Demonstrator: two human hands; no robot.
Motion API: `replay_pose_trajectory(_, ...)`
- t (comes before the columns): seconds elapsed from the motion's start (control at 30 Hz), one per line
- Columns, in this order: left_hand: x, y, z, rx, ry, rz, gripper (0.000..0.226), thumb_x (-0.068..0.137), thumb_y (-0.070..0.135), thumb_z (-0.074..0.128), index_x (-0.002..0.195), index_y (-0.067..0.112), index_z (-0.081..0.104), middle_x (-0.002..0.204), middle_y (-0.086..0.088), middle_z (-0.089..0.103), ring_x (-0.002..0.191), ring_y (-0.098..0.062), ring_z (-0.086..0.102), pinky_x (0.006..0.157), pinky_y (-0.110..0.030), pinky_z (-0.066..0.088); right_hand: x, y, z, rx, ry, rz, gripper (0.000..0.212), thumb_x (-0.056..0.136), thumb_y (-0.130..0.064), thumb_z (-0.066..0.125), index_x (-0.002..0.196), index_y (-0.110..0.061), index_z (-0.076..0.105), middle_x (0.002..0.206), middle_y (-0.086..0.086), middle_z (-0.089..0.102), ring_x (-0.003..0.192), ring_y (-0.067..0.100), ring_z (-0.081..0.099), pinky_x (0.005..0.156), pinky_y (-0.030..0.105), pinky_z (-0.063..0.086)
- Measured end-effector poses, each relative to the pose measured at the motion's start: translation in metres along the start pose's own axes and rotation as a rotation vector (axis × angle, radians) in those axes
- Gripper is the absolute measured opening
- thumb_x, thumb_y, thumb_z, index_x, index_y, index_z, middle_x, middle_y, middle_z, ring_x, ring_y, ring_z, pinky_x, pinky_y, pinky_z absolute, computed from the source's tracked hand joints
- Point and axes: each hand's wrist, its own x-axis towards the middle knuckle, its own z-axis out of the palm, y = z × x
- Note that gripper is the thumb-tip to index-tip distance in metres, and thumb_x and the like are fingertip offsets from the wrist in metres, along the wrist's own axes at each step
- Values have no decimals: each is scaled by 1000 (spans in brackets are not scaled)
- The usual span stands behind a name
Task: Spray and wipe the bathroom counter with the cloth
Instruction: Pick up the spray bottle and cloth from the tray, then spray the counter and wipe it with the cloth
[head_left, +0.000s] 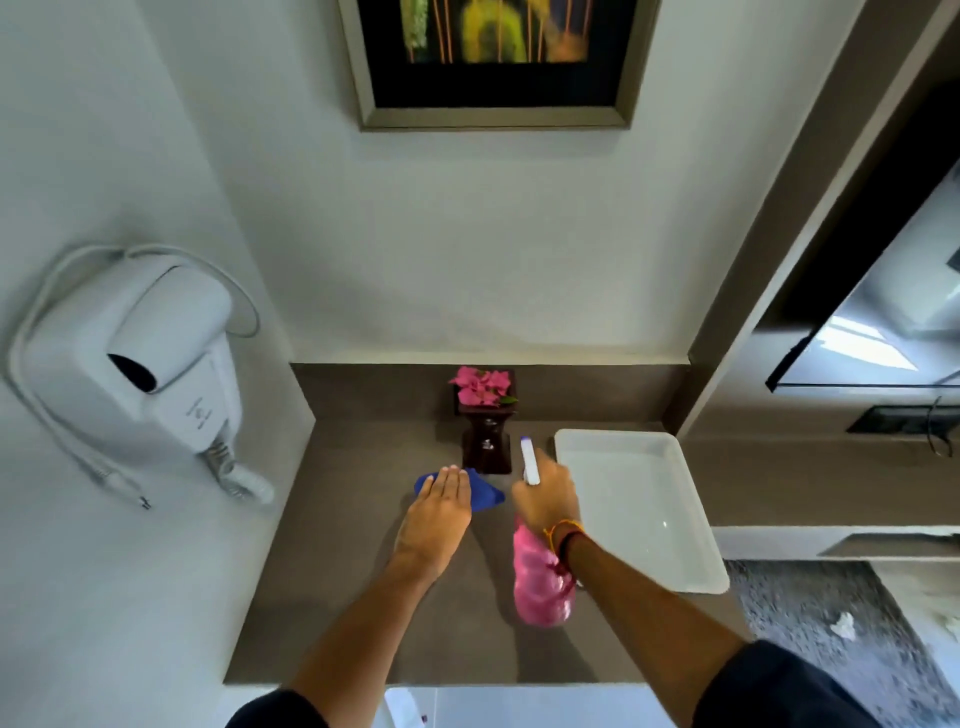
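On the brown table (363, 597), mid-way back, the left hand (436, 514) lies flat w/ fingers straight and together, palm pressed down on a blue cloth (485, 493). No grip as such: hand is spread open, just pinning the cloth to the surface. Cloth is bunched, dark blue, poking out past the fingertips and to the right of the hand.

Right hand (545, 499) has its grip clamped round the neck of a spray bottle (540, 587), fingers wrapped tight. Bottle is pink, see-through, body hanging below the wrist and tilted twd the person; white nozzle w/ a bluish tip sticks out fwd above the knuckles, aimed at the back of the table. Orange and dark bands sit on the right wrist.

Just behind both hands stands a dark wooden vase (485, 441) w/ pink flowers. White rectangular tray (691, 519) lies to the right, close beside the right hand. White hairdryer (150, 353) hangs on the left wall.
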Motion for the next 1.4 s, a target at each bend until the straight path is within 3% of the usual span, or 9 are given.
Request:
replay_pose_trajectory(0.2, -13, -19, 5, -29, -25, 1, 66, 92, 3, 63, 149, -2, 28, 152, -21, 39, 142, -30, 36, 120, -41, 30, -20, -2, 40, -10, -76, 110, 9, 76, -12, 54, 79, -7, 62, 77, 12, 67, 68, 29, 66, 64, 39, 60)
replay_pose_trajectory(0.47, -15, -12, 0, 14, -46, 31, 75, 87, 3, 71, 148, 0, 28, 152, -22, 39, 142, -31, 37, 120, -43, 30, -17, -2, 32, -17, -64, 88, 2, 79, -11, 58, 79, -12, 56, 70, 6, 59, 58, 18, 58, 57, 33, 57)
replay_pose_trajectory(0.63, 3, 6, -7, 26, 28, 83, 70, 90, -1, 64, 149, -3, 27, 152, -23, 39, 142, -31, 37, 120, -43, 30, 1, 3, -17, 47, 81, 28, 12, 74, -3, 52, 84, -5, 57, 73, 14, 65, 58, 25, 59, 50, 32, 53)
replay_pose_trajectory(0.73, 19, 26, -10, 21, 61, 118, 67, 91, -1, 61, 149, -3, 28, 152, -22, 39, 142, -31, 37, 120, -42, 29, 13, 17, -56, 82, 197, -12, 13, 76, -5, 59, 88, -6, 62, 74, 8, 65, 59, 18, 59, 47, 16, 45)
replay_pose_trajectory(0.8, 30, 41, -10, 22, 67, 137, 69, 91, -1, 63, 149, -3, 27, 153, -22, 37, 143, -32, 36, 120, -43, 28, 19, 31, -78, 112, 237, -29, 19, 78, -6, 65, 97, -5, 63, 79, 9, 66, 65, 19, 61, 52, 15, 49)
replay_pose_trajectory(0.87, 39, 55, -9, 41, 68, 146, 71, 90, -1, 63, 150, -3, 25, 154, -23, 35, 144, -33, 33, 121, -44, 26, 25, 46, -91, 155, 234, -29, 33, 84, -6, 67, 116, -4, 61, 95, 14, 69, 82, 24, 67, 73, 30, 62)
replay_pose_trajectory(0.93, 45, 66, -5, 58, 54, 144, 73, 90, -1, 64, 150, -4, 23, 155, -24, 33, 145, -34, 31, 121, -45, 24, 29, 61, -98, 196, 215, 10, 49, 90, -10, 66, 137, -7, 51, 122, 15, 65, 107, 29, 65, 98, 43, 56)
replay_pose_trajectory(1.0, 50, 77, 1, 71, 53, 143, 74, 90, -2, 64, 151, -4, 22, 156, -24, 31, 145, -35, 29, 122, -46, 22, 35, 77, -103, 235, 206, 48, 57, 93, -15, 64, 146, -11, 42, 137, 13, 58, 122, 30, 59, 107, 48, 48)
replay_pose_trajectory(1.4, 60, 103, 11, 71, -33, 77, 73, 89, -2, 64, 150, -5, 24, 154, -26, 33, 145, -36, 30, 122, -47, 21, 77, 129, -114, 253, 121, 52, 65, 96, -33, 59, 152, -12, 32, 145, 13, 52, 127, 30, 55, 108, 46, 45)
